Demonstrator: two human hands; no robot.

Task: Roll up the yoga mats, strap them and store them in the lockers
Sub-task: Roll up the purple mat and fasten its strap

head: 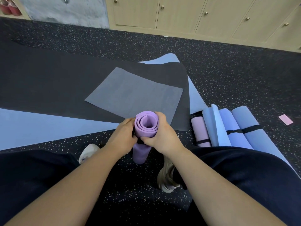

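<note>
A rolled purple yoga mat (146, 124) stands upright on the floor between my knees, its spiral end facing up. My left hand (123, 136) grips its left side and my right hand (160, 136) grips its right side, fingers curled round the roll. A black strap (139, 141) shows between my two hands, around the roll. Wooden lockers (179, 13) line the far wall, doors closed.
A black mat (48, 87), a grey mat (135, 95) and a blue mat (32, 128) lie unrolled ahead and to the left. Rolled pink (201, 131) and blue mats (241, 128) with black straps lie at right. A pink card (285, 119) lies on the speckled floor.
</note>
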